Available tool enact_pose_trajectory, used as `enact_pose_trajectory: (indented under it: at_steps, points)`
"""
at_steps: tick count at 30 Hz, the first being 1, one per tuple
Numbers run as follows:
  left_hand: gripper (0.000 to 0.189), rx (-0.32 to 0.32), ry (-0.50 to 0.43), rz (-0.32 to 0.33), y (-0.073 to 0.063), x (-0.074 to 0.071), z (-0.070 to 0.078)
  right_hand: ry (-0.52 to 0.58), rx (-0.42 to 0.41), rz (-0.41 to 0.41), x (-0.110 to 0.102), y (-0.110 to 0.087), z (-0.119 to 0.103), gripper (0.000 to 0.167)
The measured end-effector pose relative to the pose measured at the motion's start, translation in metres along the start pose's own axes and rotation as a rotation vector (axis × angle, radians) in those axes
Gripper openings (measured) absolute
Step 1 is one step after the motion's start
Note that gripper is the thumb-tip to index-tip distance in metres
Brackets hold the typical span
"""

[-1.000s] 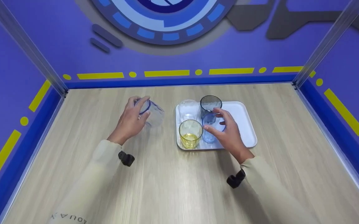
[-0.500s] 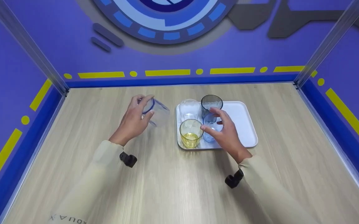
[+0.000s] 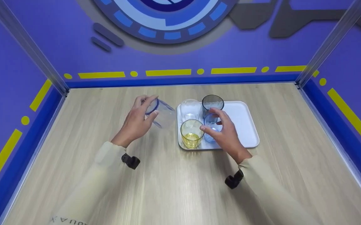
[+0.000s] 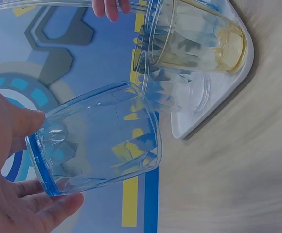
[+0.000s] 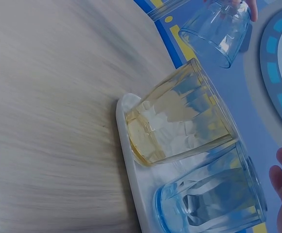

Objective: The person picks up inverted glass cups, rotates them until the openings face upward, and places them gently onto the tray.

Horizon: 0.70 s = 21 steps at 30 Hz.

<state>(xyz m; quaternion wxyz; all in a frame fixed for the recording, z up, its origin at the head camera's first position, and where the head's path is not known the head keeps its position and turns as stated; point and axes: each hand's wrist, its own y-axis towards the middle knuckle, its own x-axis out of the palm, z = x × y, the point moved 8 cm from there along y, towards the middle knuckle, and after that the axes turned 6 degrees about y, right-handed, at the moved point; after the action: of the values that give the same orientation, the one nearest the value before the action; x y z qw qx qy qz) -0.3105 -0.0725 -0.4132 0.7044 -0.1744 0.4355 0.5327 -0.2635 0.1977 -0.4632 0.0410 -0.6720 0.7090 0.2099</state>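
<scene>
A pale blue faceted drinking glass (image 3: 165, 116) is tilted in the air left of the tray, its thick base in my left hand (image 3: 136, 121) and its mouth pointing down and rightward. The left wrist view shows the thumb and fingers around that base. My right hand (image 3: 228, 133) hovers above the tray's blue glass (image 3: 210, 137), thumb and fingers spread and curved, nothing between them. In the right wrist view its fingers (image 5: 281, 180) are apart from the blue glass. Next to that stands a yellow glass (image 3: 191, 140), with a grey glass (image 3: 213, 102) and a clear glass (image 3: 189, 107) behind.
All of the standing glasses are on a white tray (image 3: 245, 125), grouped toward its left side. It lies on a wood-grain table (image 3: 168, 184), walled by purple panels (image 3: 174, 61) at the back and sides.
My left hand has moved right with the tilted glass, closer to the tray. The right hand has shifted slightly left above the blue glass. The glasses on the tray have stayed put.
</scene>
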Motion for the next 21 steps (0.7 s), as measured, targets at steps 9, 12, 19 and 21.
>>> enact_pose_trajectory:
  at_steps: [9,12,19,21]
  points:
    - [0.053,-0.006,-0.002,0.015,-0.0003,-0.0017,0.0048,0.015,-0.026,0.015,0.0028,-0.0008,-0.0026,0.067]
    - [0.054,-0.013,-0.001,0.020,-0.0003,-0.0023,0.0060,0.015,-0.028,0.015,0.0039,-0.0005,-0.0028,0.067]
    - [0.048,-0.018,-0.034,0.025,-0.0006,-0.0023,0.0085,0.014,-0.019,0.001,0.0076,0.0006,-0.0039,0.069]
    - [0.047,-0.019,-0.048,0.021,-0.0010,-0.0021,0.0089,0.013,-0.013,-0.002,0.0085,0.0008,-0.0038,0.069]
